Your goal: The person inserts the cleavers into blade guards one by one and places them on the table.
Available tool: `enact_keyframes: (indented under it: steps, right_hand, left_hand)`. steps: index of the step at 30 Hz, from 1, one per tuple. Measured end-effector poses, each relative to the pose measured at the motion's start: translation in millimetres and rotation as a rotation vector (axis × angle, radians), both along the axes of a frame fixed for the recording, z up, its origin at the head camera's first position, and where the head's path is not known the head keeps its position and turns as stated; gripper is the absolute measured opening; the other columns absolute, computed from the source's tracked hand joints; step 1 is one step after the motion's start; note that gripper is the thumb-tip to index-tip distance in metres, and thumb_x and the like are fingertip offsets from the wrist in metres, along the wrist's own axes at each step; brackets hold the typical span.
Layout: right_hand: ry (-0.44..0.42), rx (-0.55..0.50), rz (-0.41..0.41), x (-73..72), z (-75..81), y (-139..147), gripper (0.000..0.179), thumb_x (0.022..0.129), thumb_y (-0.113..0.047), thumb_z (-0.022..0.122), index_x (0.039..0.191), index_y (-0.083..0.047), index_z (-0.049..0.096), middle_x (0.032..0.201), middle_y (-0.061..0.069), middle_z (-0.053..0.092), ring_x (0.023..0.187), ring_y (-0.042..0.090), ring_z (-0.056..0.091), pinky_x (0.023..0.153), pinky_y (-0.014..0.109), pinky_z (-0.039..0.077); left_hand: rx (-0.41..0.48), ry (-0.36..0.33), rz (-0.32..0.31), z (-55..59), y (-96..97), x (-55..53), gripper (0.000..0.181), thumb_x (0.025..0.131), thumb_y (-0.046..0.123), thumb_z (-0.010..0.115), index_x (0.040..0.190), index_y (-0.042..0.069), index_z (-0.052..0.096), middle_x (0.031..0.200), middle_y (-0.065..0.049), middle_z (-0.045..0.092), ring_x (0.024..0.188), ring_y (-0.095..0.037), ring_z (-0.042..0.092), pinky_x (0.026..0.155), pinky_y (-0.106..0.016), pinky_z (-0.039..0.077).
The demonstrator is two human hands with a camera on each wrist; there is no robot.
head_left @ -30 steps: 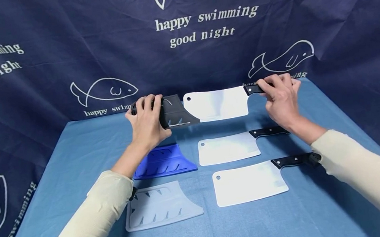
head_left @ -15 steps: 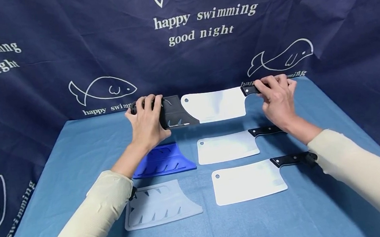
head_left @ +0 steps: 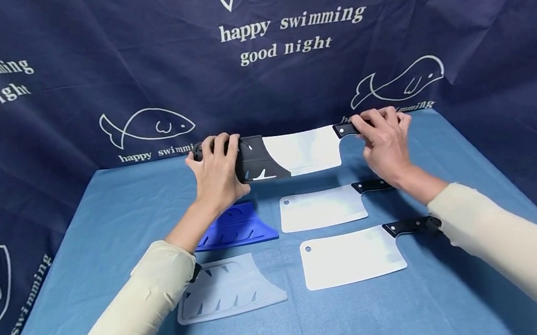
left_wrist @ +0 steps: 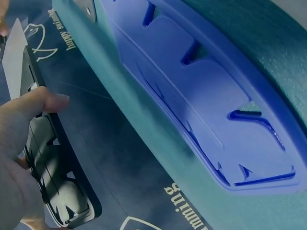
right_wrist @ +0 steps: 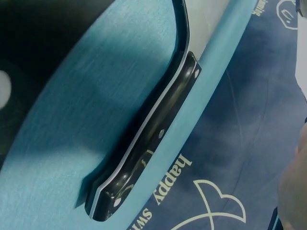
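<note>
Above the back of the table my left hand [head_left: 218, 173] grips a black blade sheath [head_left: 253, 159], thumb below and fingers over its top. My right hand [head_left: 385, 143] holds the black handle of a cleaver [head_left: 302, 152] whose blade points left. The blade's front end is inside the sheath; its corner hole is hidden. In the left wrist view my thumb lies along the edge of the black sheath [left_wrist: 72, 177]. The right wrist view catches only a sliver of my right hand [right_wrist: 293, 182] at its right edge.
A blue sheath [head_left: 240, 227] and a translucent white sheath [head_left: 229, 290] lie on the blue tablecloth [head_left: 361, 320] at left. Two more cleavers, one behind [head_left: 323, 209] and one in front [head_left: 352, 259], lie at right. A dark printed curtain [head_left: 290, 90] stands behind.
The held cleaver has moved left and its front end has gone into the black sheath, covering the corner hole. My left hand has shifted slightly right with the sheath.
</note>
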State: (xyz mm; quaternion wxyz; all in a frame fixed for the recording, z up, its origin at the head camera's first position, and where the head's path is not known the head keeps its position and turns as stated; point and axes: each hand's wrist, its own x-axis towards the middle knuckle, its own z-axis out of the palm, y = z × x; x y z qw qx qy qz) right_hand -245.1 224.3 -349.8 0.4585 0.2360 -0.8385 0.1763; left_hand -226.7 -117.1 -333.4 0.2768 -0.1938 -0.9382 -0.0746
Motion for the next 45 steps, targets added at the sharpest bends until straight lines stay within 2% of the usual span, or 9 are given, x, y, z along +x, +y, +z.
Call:
enact_keyframes:
  steps: [7,18,27,35,38,45]
  right_hand:
    - [0.001,0.000,0.007,-0.1,-2.5,-1.6,0.029,0.084,0.008,0.058,0.106,-0.007,0.067,0.099,0.016,0.061,0.092,0.042,0.046,0.081,0.061,0.023]
    - [-0.011,-0.020,0.013,1.7,-6.6,-0.6,0.037,0.081,0.012,0.056,0.110,-0.006,0.068,0.100,0.016,0.062,0.092,0.042,0.046,0.080,0.061,0.022]
    - [-0.023,-0.003,0.002,1.8,-5.7,-0.2,0.034,0.083,0.013,0.055,0.108,-0.006,0.067,0.100,0.016,0.060,0.092,0.042,0.045,0.080,0.060,0.021]
    - [-0.041,0.019,0.001,1.8,-8.6,0.3,0.038,0.077,0.016,0.054,0.107,-0.005,0.065,0.100,0.016,0.060,0.092,0.043,0.045,0.079,0.061,0.022]
    - [-0.029,0.027,0.014,2.7,-8.4,-5.3,0.038,0.076,0.016,0.053,0.105,-0.005,0.065,0.099,0.016,0.061,0.091,0.043,0.046,0.078,0.061,0.024]
    - [-0.058,0.048,0.072,7.4,-3.2,-45.8,0.028,0.084,0.012,0.053,0.102,-0.007,0.062,0.098,0.013,0.060,0.089,0.039,0.046,0.074,0.058,0.024]
  left_hand:
    - [-0.006,-0.035,0.011,-0.6,0.3,0.8,0.104,0.043,0.030,0.093,0.132,0.011,0.045,0.131,-0.013,0.045,0.121,-0.039,0.036,0.083,-0.075,0.026]
    - [-0.024,-0.020,0.009,1.2,2.1,2.7,0.104,0.041,0.032,0.093,0.131,0.011,0.045,0.129,-0.012,0.046,0.117,-0.039,0.038,0.081,-0.073,0.026]
    - [-0.027,-0.040,0.004,3.7,4.3,4.3,0.106,0.043,0.033,0.094,0.133,0.010,0.043,0.130,-0.013,0.044,0.118,-0.040,0.036,0.081,-0.074,0.025]
    - [-0.039,-0.061,0.008,1.3,5.9,6.6,0.107,0.044,0.035,0.095,0.134,0.011,0.044,0.130,-0.013,0.045,0.118,-0.040,0.037,0.081,-0.073,0.026]
    - [-0.029,-0.071,0.017,0.2,11.5,8.2,0.105,0.043,0.036,0.095,0.132,0.012,0.045,0.129,-0.012,0.046,0.118,-0.038,0.038,0.082,-0.072,0.026]
    - [-0.013,-0.149,0.001,7.8,39.4,12.0,0.102,0.048,0.045,0.091,0.132,0.013,0.043,0.131,-0.012,0.043,0.120,-0.036,0.036,0.085,-0.071,0.026]
